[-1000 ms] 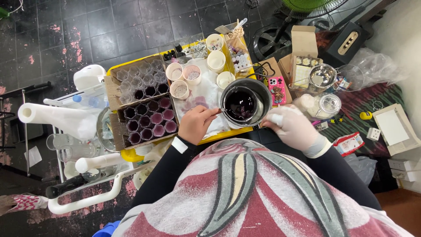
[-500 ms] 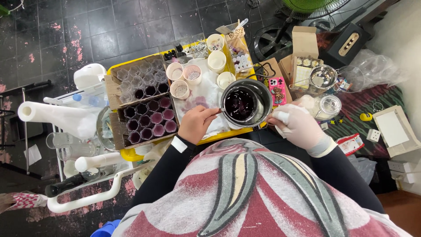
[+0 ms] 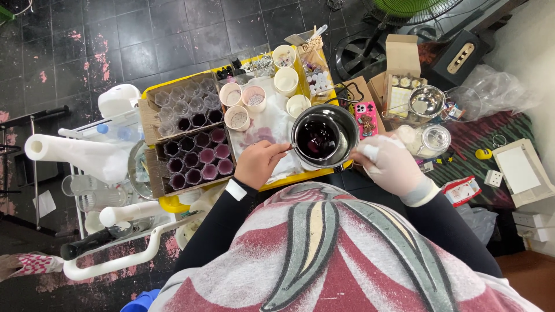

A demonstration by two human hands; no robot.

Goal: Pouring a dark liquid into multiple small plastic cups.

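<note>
Floor: dark tiled floor (image 3: 115, 40) all round, with a yellow tray table (image 3: 289, 180) in front of you carrying the work.
Left hand: your bare left hand (image 3: 259, 163) lies on the stained white cloth (image 3: 272, 124) at about 9 o'clock of the pot, fingers curled loosely; whether they pinch anything you cannot tell from this view.
Right hand: your right hand (image 3: 388, 166), in a white glove, sits at 3 o'clock of the pot with fingers closed round what looks like its handle or rim edge.
Pot: the small metal pot (image 3: 324, 137) stands upright on the tray's near right corner, holding dark purple liquid.
Moulds: a cardboard box of small cups (image 3: 193, 153) lies at 9 o'clock of your left hand; the near rows are filled purple, the far rows look clear.
Paper cups: several white cups (image 3: 245, 104) stand at 11 o'clock beyond the cloth.
Far right: a metal bowl (image 3: 426, 101) and a lidded glass jar (image 3: 433, 138) sit off the tray.
Step, as a judgement: you appear to be gripping the pot to pour.
Next move: calls for a firm, level lift and a slow tilt over one cup at a time, keeping drips over the cloth.
</note>
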